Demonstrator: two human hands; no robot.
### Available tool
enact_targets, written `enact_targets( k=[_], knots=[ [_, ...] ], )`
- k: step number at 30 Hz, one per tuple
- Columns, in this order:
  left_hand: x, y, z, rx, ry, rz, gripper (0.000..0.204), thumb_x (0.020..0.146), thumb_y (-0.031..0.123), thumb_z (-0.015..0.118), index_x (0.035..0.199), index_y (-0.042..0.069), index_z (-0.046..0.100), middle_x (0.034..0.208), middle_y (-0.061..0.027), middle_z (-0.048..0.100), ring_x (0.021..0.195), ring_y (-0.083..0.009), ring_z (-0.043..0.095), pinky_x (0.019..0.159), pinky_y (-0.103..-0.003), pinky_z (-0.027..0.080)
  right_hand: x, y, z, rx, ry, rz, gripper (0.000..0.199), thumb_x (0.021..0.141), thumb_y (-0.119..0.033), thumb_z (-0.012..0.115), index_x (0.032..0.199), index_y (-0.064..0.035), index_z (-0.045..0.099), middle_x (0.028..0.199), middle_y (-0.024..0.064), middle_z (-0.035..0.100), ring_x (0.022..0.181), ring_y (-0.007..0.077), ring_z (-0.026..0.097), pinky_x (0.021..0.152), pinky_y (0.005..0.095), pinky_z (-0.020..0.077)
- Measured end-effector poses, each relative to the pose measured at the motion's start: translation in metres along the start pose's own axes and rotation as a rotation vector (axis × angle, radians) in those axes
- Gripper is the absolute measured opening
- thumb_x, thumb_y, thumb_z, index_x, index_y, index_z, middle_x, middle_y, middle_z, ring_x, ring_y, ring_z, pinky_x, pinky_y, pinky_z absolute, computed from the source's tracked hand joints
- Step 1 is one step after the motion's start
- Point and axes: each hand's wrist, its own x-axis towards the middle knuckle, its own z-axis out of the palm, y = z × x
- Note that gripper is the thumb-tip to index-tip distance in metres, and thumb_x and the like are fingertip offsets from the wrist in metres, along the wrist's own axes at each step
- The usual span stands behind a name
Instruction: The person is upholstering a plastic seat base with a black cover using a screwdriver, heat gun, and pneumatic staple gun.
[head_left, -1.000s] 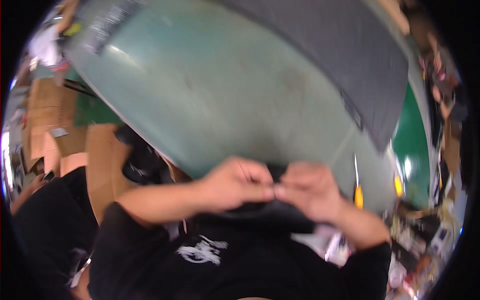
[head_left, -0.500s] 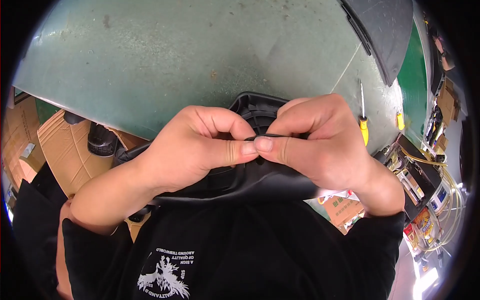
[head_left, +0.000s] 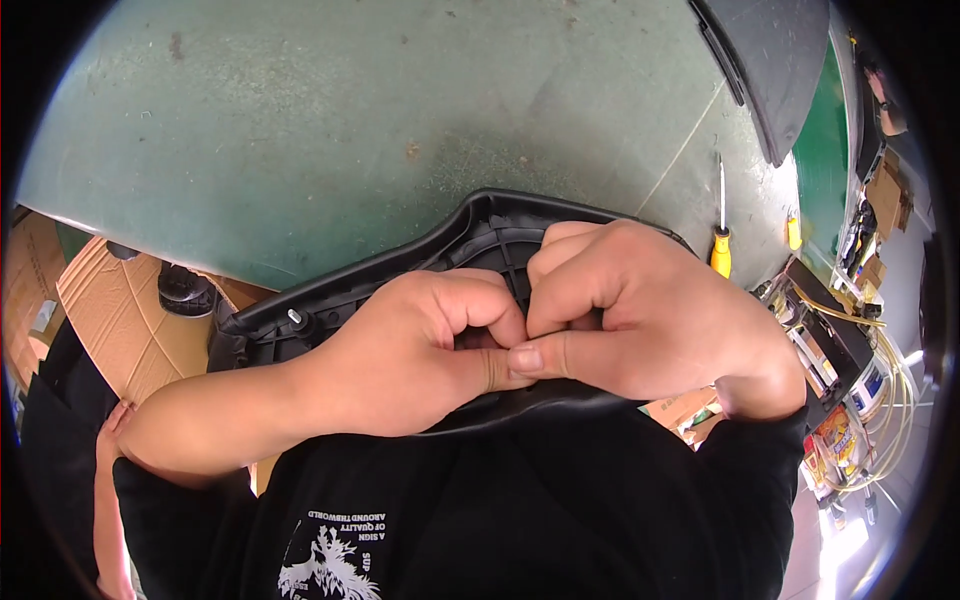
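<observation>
Both hands pinched together over a black moulded part

A black plastic moulded part (head_left: 470, 240) — ribbed on the side that faces up, with a raised curved rim — sits at the near edge of the green counter (head_left: 330, 130), its lower end against the person's black shirt (head_left: 520, 510). A small pale stud shows on its left portion, just beside the left wrist.

Both hands rest on top of it, curled tight and touching each other. The left hand (head_left: 420, 350) has its fingers folded in, thumb pressed forward. The right hand (head_left: 640, 310) is likewise closed, its thumb laid flat and meeting the left thumb tip to tip. Whatever is pinched between the fingertips is hidden; it cannot be told whether they grip a small piece or the part's own ribbing.

Farther out, a screwdriver with a yellow handle (head_left: 721, 245) lies on the counter to the right, well apart from the hands. A large dark panel (head_left: 770, 60) lies at the counter's far right corner. Flattened cardboard (head_left: 110, 310) lies on the floor to the left, below the counter's edge, with a dark shoe (head_left: 185, 290) on it.
</observation>
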Motion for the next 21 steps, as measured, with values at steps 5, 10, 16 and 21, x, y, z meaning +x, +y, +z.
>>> enact_targets(
  k=[5, 10, 16, 21],
  knots=[
    [-0.004, -0.003, 0.002, 0.142, -0.014, 0.034, 0.018, 0.088, 0.009, 0.086, 0.087, 0.006, 0.069, 0.097, -0.0019, 0.06, 0.09, -0.0156, 0.057, 0.079, -0.03, 0.048, -0.006, 0.0, 0.007, -0.093, -0.075, -0.04, 0.018, 0.093, -0.021, 0.078, 0.083, -0.0055, 0.075, 0.075, 0.0083, 0.068, 0.082, 0.0282, 0.066, 0.074, 0.0417, 0.0502],
    [-0.009, -0.013, 0.013, 0.427, 0.031, 0.243, 0.02, 0.08, 0.007, 0.088, 0.085, 0.009, 0.069, 0.113, -0.0052, 0.058, 0.114, -0.0282, 0.051, 0.1, -0.041, 0.043, -0.024, 0.006, 0.025, -0.274, -0.026, -0.153, 0.019, 0.093, -0.027, 0.079, 0.087, -0.0089, 0.077, 0.082, 0.0044, 0.069, 0.088, 0.0261, 0.065, 0.077, 0.0418, 0.0476],
    [-0.013, -0.028, 0.025, 0.688, 0.118, 0.408, 0.015, 0.077, 0.009, 0.088, 0.082, 0.015, 0.075, 0.16, -0.012, 0.049, 0.153, -0.0425, 0.031, 0.118, -0.055, 0.025, -0.047, 0.023, 0.054, -0.416, 0.162, -0.217, 0.026, 0.091, -0.033, 0.082, 0.079, -0.0111, 0.074, 0.074, 0.0015, 0.06, 0.081, 0.0252, 0.059, 0.075, 0.0414, 0.0437],
    [-0.016, -0.049, 0.035, 0.908, 0.144, 0.567, 0.015, 0.074, 0.011, 0.087, 0.078, 0.013, 0.072, 0.157, -0.0173, 0.055, 0.156, -0.0454, 0.032, 0.12, -0.056, 0.024, -0.057, 0.045, 0.085, -0.522, 0.39, -0.407, 0.025, 0.082, -0.028, 0.09, 0.074, -0.0126, 0.071, 0.072, 0.0006, 0.053, 0.077, 0.0236, 0.056, 0.071, 0.0393, 0.042]
  ],
)
